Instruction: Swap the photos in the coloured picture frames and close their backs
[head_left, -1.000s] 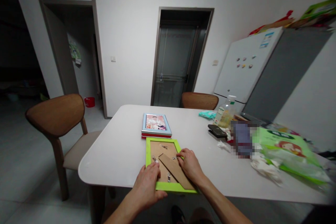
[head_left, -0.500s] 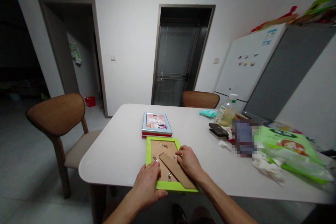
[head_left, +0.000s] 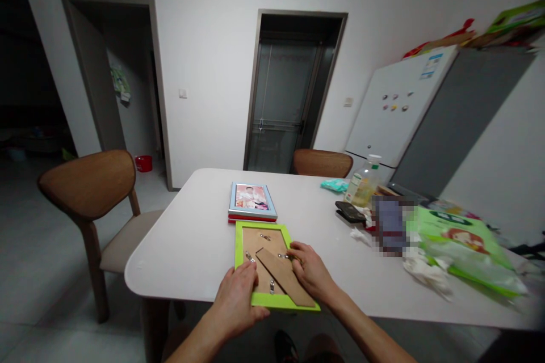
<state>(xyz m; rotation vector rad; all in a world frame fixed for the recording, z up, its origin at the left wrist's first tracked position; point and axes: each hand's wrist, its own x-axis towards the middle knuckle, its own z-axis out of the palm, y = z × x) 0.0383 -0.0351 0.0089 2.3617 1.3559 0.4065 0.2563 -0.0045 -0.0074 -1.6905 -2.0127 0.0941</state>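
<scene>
A lime-green picture frame (head_left: 239, 245) lies back side up at the table's near edge. Its brown backing board (head_left: 251, 241) carries several small metal clips, one of them the bottom clip (head_left: 272, 286). A brown stand leg (head_left: 286, 277) slants across the board. My left hand (head_left: 238, 294) grips the frame's lower left edge, thumb below and fingers on top. On the right side, the curled fingers of my right hand (head_left: 310, 269) press on the right clip and frame edge. Just beyond lies a light-blue picture frame (head_left: 252, 199) with a photo, stacked on something red.
On the white table (head_left: 183, 238), the right side holds a black wallet-like item (head_left: 349, 211), a bottle (head_left: 361, 181), a teal packet (head_left: 335, 185), crumpled tissues (head_left: 426, 275) and a green plastic package (head_left: 464, 238). Wooden chairs stand left (head_left: 91, 184) and behind (head_left: 322, 163).
The right fingers have shifted slightly at the right clip, which now shows more turned. The left hand keeps its hold. The whole view has moved a little.
</scene>
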